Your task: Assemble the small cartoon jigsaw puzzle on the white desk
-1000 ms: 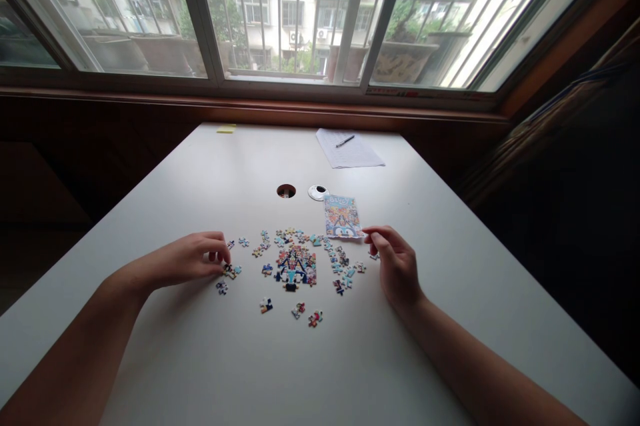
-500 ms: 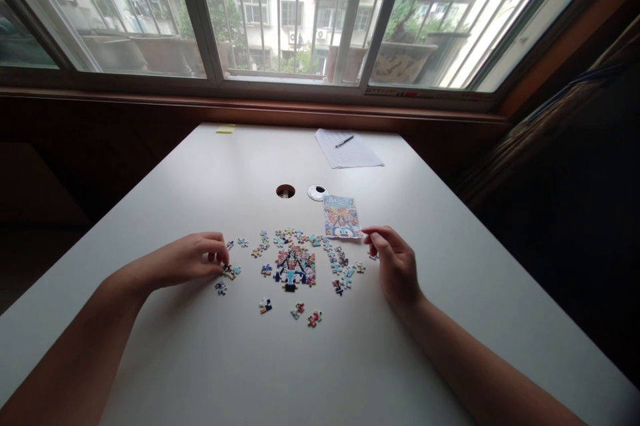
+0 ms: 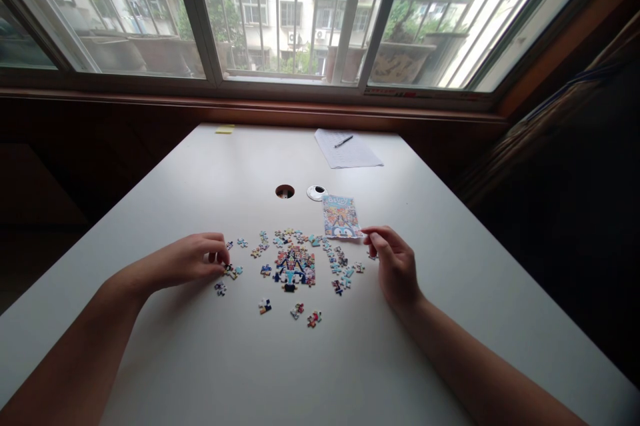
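A partly joined jigsaw puzzle (image 3: 297, 267) lies on the white table (image 3: 240, 373), with loose puzzle pieces (image 3: 345, 273) scattered around it. My left hand (image 3: 203, 254) is at the left side of the pieces, fingers curled down and closed on a small dark puzzle piece (image 3: 227, 267), partly hidden by the fingertips. Between thumb and forefinger, my right hand (image 3: 397, 263) pinches the lower right corner of a colourful picture card (image 3: 342, 217), which shows the puzzle's image. Three separate pieces, one of them a red piece (image 3: 315, 319), lie nearest me.
Behind the pieces are a round cable hole (image 3: 285, 191) and its silvery cover (image 3: 317, 193). Paper sheets (image 3: 350, 154) with a pen (image 3: 344, 141) lie near the far edge. A yellow strip (image 3: 225, 129) is at the far left, below the barred window.
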Demonstrator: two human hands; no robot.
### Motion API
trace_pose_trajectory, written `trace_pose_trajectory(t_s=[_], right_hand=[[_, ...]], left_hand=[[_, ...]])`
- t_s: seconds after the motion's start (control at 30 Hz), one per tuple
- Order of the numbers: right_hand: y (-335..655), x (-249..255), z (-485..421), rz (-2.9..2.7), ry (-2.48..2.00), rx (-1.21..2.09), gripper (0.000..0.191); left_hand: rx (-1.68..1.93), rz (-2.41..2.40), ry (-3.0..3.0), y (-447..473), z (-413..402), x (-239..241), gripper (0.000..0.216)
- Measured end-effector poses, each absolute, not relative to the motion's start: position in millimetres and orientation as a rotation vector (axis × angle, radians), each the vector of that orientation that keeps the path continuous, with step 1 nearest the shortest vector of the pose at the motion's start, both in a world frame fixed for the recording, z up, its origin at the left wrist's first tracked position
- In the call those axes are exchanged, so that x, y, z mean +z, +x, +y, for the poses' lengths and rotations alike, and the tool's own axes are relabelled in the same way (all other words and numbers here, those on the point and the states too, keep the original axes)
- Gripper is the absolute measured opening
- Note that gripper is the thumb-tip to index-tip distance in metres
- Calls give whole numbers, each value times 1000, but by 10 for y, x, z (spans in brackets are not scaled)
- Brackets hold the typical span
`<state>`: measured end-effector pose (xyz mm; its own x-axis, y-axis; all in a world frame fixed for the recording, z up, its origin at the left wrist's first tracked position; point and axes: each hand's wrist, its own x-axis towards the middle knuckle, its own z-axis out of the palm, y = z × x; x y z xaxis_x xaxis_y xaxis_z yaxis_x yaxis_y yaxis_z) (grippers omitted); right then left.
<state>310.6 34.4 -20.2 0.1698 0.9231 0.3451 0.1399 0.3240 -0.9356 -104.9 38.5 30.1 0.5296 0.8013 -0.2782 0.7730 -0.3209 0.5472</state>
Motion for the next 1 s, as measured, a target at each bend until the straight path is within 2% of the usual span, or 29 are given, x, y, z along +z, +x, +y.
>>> trace_pose_trajectory(t_s=[0.37, 0.57, 0.83, 1.0], right_hand=[[3112, -202, 325, -1381, -1099, 714, 19], [3048, -151, 225, -1789, -946, 524, 17], [2914, -190, 155, -2307, -620, 277, 24], [2899, -223, 106, -2461, -557, 280, 20]], left_hand=[[74, 1271, 2126, -1039, 384, 275, 14], [85, 1261, 2140, -1043, 386, 255, 12], [198, 1206, 2240, -1074, 378, 286, 14], [220, 1152, 2282, -1011, 339, 308, 13]])
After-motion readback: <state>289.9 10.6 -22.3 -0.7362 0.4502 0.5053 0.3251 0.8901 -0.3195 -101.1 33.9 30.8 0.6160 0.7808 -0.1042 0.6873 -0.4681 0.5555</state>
